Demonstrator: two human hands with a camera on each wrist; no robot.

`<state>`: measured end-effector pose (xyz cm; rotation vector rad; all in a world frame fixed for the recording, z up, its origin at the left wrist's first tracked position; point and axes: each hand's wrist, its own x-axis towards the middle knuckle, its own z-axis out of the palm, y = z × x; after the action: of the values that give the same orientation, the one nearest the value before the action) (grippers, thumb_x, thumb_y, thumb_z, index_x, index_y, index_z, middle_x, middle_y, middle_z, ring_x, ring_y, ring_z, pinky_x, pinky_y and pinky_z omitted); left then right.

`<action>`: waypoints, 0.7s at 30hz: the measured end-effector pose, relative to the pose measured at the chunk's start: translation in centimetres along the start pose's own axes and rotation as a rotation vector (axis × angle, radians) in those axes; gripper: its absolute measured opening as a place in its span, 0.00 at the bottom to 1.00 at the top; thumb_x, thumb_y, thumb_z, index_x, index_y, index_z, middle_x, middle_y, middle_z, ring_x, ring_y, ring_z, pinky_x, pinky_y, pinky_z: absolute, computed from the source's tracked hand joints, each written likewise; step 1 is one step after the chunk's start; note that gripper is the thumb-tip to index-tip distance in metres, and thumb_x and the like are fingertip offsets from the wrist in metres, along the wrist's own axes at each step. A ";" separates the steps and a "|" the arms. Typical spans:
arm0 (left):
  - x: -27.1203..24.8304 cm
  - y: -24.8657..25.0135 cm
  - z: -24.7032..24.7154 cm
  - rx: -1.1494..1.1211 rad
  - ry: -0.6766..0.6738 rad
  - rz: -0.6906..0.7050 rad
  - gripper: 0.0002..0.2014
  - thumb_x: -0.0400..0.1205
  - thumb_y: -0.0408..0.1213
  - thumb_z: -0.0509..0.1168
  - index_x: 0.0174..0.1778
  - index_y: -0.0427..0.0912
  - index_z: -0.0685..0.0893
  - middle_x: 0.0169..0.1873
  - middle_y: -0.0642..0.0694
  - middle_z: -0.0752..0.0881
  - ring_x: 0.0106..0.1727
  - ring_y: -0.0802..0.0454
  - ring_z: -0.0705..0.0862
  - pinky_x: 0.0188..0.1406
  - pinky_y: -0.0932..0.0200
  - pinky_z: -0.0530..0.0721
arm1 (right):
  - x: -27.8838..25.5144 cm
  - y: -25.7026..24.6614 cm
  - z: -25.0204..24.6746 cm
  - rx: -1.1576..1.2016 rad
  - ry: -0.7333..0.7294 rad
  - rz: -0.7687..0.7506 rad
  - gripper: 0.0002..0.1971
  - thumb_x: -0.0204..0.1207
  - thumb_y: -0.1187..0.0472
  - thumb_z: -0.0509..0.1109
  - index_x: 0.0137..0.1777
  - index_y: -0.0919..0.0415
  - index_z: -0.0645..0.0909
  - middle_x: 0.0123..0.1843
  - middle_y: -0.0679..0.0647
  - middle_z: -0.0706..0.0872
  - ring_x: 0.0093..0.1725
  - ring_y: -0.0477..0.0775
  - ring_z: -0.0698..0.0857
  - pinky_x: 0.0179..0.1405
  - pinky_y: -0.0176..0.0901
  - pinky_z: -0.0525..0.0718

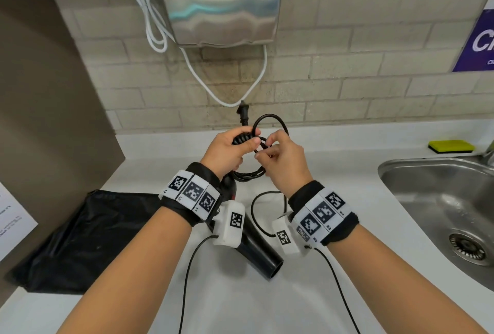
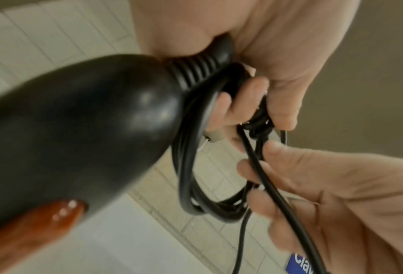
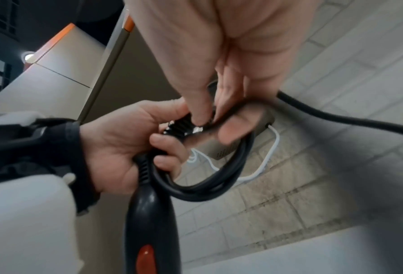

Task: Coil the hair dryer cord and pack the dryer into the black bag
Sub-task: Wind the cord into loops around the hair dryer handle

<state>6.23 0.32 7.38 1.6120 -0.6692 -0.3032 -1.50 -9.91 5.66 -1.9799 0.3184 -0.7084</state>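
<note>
The black hair dryer point(image 1: 258, 251) hangs nozzle-down over the counter, its handle point(image 2: 78, 129) with an orange switch point(image 2: 43, 228) pointing up. My left hand point(image 1: 248, 143) grips the ribbed end of the handle together with several loops of the black cord point(image 1: 251, 174). The plug point(image 1: 243, 113) sticks up above that hand. My right hand point(image 1: 263, 151) pinches a strand of the cord point(image 3: 219, 176) right beside the left thumb, with one loop arching above both hands. The black bag point(image 1: 88, 237) lies flat on the counter at the left, below my left forearm.
A steel sink point(image 1: 441, 200) is sunk into the white counter point(image 1: 320, 173) at the right, with a yellow sponge point(image 1: 451, 146) behind it. A metal hand dryer point(image 1: 219, 2) with a white cable point(image 1: 149, 26) hangs on the tiled wall. A brown panel stands at the left.
</note>
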 end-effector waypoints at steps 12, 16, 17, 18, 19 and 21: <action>0.2 -0.1 -0.1 -0.028 -0.035 -0.014 0.05 0.81 0.34 0.65 0.47 0.50 0.84 0.33 0.45 0.77 0.14 0.61 0.63 0.15 0.68 0.63 | 0.1 0.3 -0.9 -0.076 -0.092 -0.011 0.03 0.75 0.63 0.69 0.42 0.61 0.82 0.39 0.59 0.88 0.32 0.50 0.83 0.34 0.36 0.81; 0.0 -0.1 -0.6 0.010 -0.083 -0.022 0.05 0.82 0.34 0.64 0.48 0.48 0.84 0.35 0.46 0.81 0.14 0.61 0.64 0.15 0.69 0.64 | 0.9 -0.6 -2.7 -0.227 0.188 -0.231 0.07 0.77 0.64 0.64 0.49 0.61 0.84 0.43 0.53 0.88 0.40 0.47 0.83 0.44 0.38 0.79; -0.1 -0.1 -0.7 0.031 -0.113 -0.021 0.05 0.82 0.34 0.64 0.47 0.48 0.84 0.34 0.47 0.82 0.15 0.60 0.64 0.15 0.69 0.63 | 1.4 -0.8 -3.3 -0.264 0.236 -0.286 0.10 0.78 0.67 0.62 0.55 0.60 0.82 0.50 0.53 0.87 0.49 0.49 0.82 0.51 0.38 0.78; -0.2 -0.1 -0.8 0.048 -0.143 -0.016 0.06 0.82 0.34 0.64 0.47 0.49 0.84 0.32 0.50 0.82 0.15 0.60 0.63 0.16 0.68 0.62 | 2.1 -0.9 -3.8 -0.321 0.237 -0.324 0.15 0.77 0.71 0.59 0.61 0.59 0.79 0.57 0.53 0.84 0.58 0.51 0.79 0.58 0.36 0.75; -0.3 -0.1 -0.8 0.062 -0.172 -0.010 0.06 0.81 0.33 0.64 0.47 0.49 0.84 0.28 0.52 0.82 0.16 0.59 0.62 0.17 0.67 0.61 | 2.8 -0.9 -4.2 -0.374 0.185 -0.351 0.20 0.77 0.73 0.58 0.66 0.57 0.76 0.63 0.52 0.81 0.64 0.52 0.75 0.63 0.36 0.71; -0.4 -0.1 -1.0 0.077 -0.221 0.012 0.07 0.81 0.32 0.64 0.47 0.49 0.84 0.22 0.56 0.79 0.17 0.58 0.61 0.18 0.64 0.58 | 4.1 -0.8 -4.6 -0.343 -0.066 -0.362 0.24 0.78 0.76 0.54 0.70 0.55 0.74 0.70 0.52 0.77 0.65 0.54 0.77 0.65 0.36 0.70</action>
<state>6.48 1.35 7.37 1.6614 -0.8673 -0.4558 -1.06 -14.81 9.40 -2.4161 0.0391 -0.8567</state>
